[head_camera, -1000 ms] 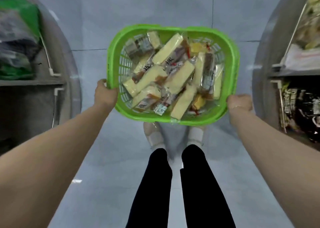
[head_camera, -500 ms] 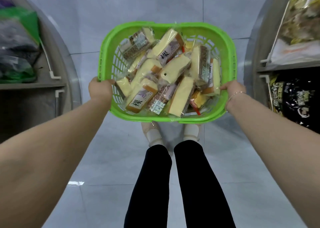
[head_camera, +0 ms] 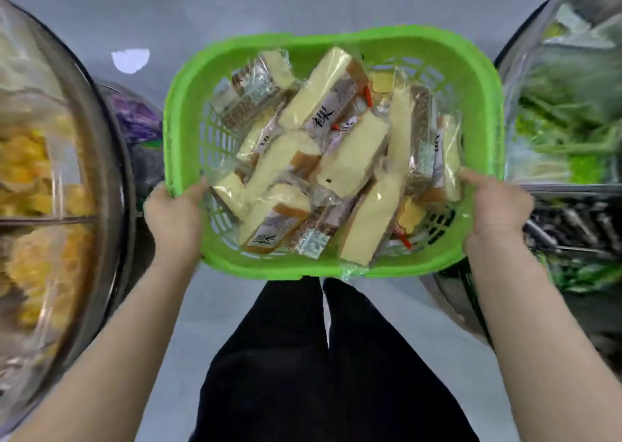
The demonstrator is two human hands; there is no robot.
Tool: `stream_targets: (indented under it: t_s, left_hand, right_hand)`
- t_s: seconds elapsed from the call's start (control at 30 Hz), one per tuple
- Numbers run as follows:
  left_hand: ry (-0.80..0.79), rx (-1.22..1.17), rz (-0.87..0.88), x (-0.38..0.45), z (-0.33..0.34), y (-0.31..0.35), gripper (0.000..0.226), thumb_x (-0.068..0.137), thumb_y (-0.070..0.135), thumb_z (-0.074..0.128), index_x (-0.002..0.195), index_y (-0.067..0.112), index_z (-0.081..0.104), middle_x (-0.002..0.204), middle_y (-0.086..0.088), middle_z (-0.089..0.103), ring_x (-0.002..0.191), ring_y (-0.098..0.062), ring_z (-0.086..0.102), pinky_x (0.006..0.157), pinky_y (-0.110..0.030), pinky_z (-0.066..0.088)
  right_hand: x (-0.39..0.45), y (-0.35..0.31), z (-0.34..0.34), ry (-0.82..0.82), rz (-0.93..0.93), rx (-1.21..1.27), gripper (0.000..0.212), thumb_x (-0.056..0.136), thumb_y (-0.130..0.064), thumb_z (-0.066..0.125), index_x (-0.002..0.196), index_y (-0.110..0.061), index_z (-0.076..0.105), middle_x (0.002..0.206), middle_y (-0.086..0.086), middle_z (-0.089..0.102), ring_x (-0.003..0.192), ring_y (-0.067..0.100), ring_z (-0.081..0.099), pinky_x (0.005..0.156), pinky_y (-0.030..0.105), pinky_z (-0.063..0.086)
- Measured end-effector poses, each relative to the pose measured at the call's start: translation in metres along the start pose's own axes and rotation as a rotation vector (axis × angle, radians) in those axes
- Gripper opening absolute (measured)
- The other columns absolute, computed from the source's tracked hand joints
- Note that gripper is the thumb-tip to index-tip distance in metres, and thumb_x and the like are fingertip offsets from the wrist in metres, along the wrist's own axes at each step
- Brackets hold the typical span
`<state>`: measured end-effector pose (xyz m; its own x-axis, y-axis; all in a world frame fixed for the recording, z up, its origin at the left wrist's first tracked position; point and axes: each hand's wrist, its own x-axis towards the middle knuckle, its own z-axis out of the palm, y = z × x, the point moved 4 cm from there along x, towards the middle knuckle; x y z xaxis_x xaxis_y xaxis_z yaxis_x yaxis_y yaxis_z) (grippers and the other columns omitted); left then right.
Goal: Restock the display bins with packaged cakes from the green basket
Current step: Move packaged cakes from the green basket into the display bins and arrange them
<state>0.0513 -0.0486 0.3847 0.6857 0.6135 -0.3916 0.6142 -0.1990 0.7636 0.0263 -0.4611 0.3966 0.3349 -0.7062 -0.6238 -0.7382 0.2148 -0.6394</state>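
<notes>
A green plastic basket (head_camera: 331, 39) hangs in front of me above the floor, filled with several packaged cakes (head_camera: 350, 159) in clear wrappers. My left hand (head_camera: 173, 218) grips the basket's left rim, thumb curled over the edge. At the opposite side my right hand (head_camera: 491, 209) grips the right rim, thumb over the edge. The fingers of both hands are hidden under the basket.
A clear display bin (head_camera: 57, 186) with yellow snacks curves along the left. Shelves (head_camera: 572, 112) with green and dark packets stand on the right. Grey tiled floor (head_camera: 235, 7) lies ahead. My dark trousered legs (head_camera: 303, 357) are below the basket.
The basket has come closer and higher in view. The view has shifted, so the bins on both sides now loom larger. Both hands keep their grip on the rims.
</notes>
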Motion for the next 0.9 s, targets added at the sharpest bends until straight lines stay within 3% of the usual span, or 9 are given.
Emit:
stream_targets:
  t_s: [0.1,0.13,0.2,0.27,0.3,0.43,0.57,0.77,0.9]
  left_hand:
    - [0.011,-0.028,0.117,0.012,0.008,0.063,0.015,0.071,0.026,0.075,0.067,0.021,0.062,0.058,0.011,0.053,0.040,0.009,0.043,0.043,-0.013,0.038]
    - [0.004,-0.021,0.138,0.024,0.015,0.080,0.013,0.071,0.025,0.075,0.069,0.019,0.063,0.058,0.011,0.054,0.042,0.009,0.044,0.045,-0.014,0.039]
    - [-0.024,-0.031,0.145,0.054,0.036,0.110,0.018,0.068,0.027,0.075,0.080,0.016,0.069,0.065,0.004,0.060,0.057,-0.005,0.054,0.061,-0.025,0.049]
    - [-0.059,-0.020,0.123,0.088,0.062,0.139,0.025,0.064,0.030,0.075,0.083,0.014,0.069,0.075,-0.005,0.064,0.068,-0.017,0.055,0.074,-0.044,0.053]
    - [-0.077,-0.005,0.119,0.105,0.077,0.155,0.023,0.064,0.031,0.075,0.080,0.016,0.068,0.076,-0.005,0.065,0.070,-0.019,0.056,0.077,-0.048,0.054]
    - [-0.155,0.052,0.114,0.155,0.137,0.219,0.020,0.067,0.031,0.077,0.080,0.021,0.066,0.083,-0.007,0.069,0.077,-0.026,0.063,0.081,-0.045,0.054]
    - [-0.256,0.080,0.170,0.188,0.210,0.293,0.015,0.073,0.022,0.077,0.080,0.020,0.064,0.069,0.002,0.062,0.068,-0.020,0.056,0.067,-0.034,0.047]
    - [-0.372,0.149,0.264,0.225,0.358,0.408,0.017,0.071,0.025,0.076,0.064,0.023,0.061,0.058,0.009,0.058,0.051,-0.008,0.050,0.045,-0.019,0.040]
    - [-0.404,0.196,0.322,0.230,0.468,0.498,0.018,0.072,0.026,0.075,0.064,0.022,0.060,0.060,0.007,0.058,0.053,-0.009,0.050,0.048,-0.022,0.038]
  right_hand:
    - [0.002,-0.047,0.009,-0.063,-0.005,0.093,0.051,0.080,-0.027,0.069,0.124,-0.003,0.057,0.100,0.005,0.059,0.084,0.014,0.052,0.071,0.022,0.047]
    - [0.005,-0.062,0.016,-0.046,-0.006,0.097,0.050,0.079,-0.026,0.071,0.122,-0.004,0.059,0.098,0.003,0.056,0.083,0.013,0.050,0.064,0.017,0.047]
    - [0.018,-0.091,0.033,0.028,-0.002,0.112,0.043,0.073,-0.022,0.077,0.109,-0.005,0.063,0.095,0.002,0.056,0.079,0.013,0.047,0.044,0.009,0.038]
    - [0.027,-0.119,0.053,0.073,0.048,0.173,0.043,0.066,-0.020,0.082,0.101,-0.003,0.063,0.097,0.005,0.062,0.077,0.014,0.048,0.056,0.018,0.045]
    - [0.034,-0.131,0.062,0.094,0.076,0.213,0.051,0.064,-0.020,0.084,0.107,0.001,0.062,0.101,0.006,0.064,0.078,0.014,0.049,0.065,0.025,0.047]
    - [0.055,-0.179,0.083,0.184,0.155,0.281,0.076,0.063,-0.024,0.086,0.126,0.002,0.051,0.129,0.007,0.058,0.099,0.018,0.054,0.085,0.031,0.045]
    - [0.086,-0.223,0.089,0.285,0.223,0.393,0.074,0.063,-0.018,0.085,0.123,0.007,0.052,0.129,0.010,0.057,0.114,0.022,0.055,0.081,0.028,0.041]
    - [0.182,-0.304,0.093,0.388,0.292,0.496,0.075,0.064,-0.019,0.084,0.127,0.000,0.047,0.119,0.006,0.057,0.100,0.020,0.052,0.092,0.029,0.043]
    - [0.268,-0.383,0.085,0.412,0.298,0.568,0.075,0.061,-0.017,0.085,0.124,0.002,0.049,0.114,0.005,0.056,0.101,0.021,0.053,0.093,0.034,0.044]
